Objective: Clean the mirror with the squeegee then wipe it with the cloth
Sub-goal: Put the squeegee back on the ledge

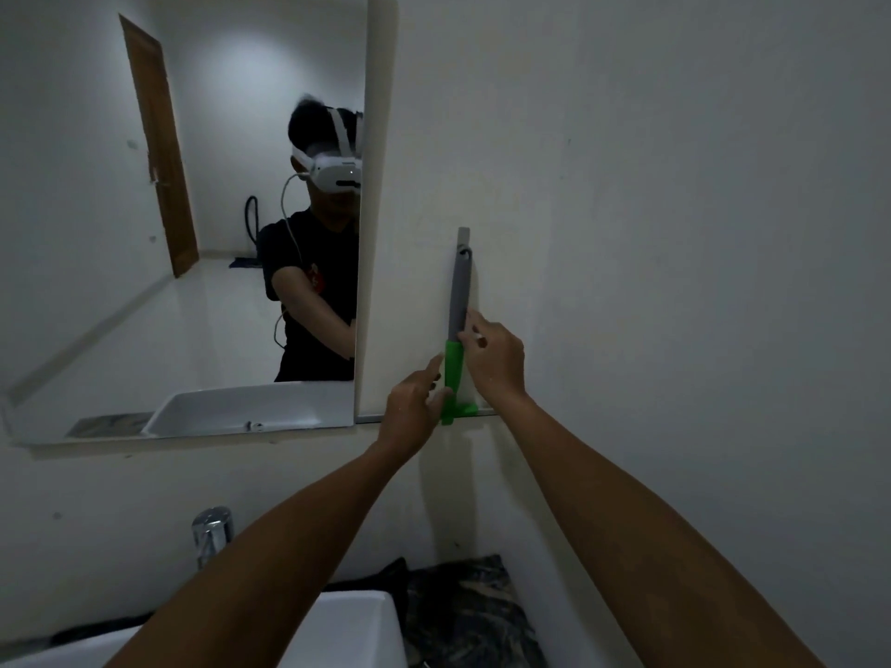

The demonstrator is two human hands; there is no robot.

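While both my arms reach up toward the wall, the squeegee [457, 325] hangs upright from a small hook [464, 243] just right of the mirror [144, 233], its grey handle above and its green lower part and blade head down at the level of the mirror's bottom edge. My right hand [494, 361] pinches the handle where grey meets green, thumb and fingertips closed on it from the right side. My left hand [414, 407] is loosely open beside the green section, forefinger stretched up toward it and the thumb close to the green head; I cannot tell whether it actually touches. The mirror fills the upper left of the wall, with a white side panel [381, 209] between the glass and the squeegee. Reflected in the glass are a brown door [159, 151] and a white basin. Below my forearms, the corner of the white sink [357, 624] shows, with a chrome tap [212, 532] behind it near the wall. A dark patterned cloth [467, 614] lies crumpled on the bench just right of the sink, well below the squeegee.
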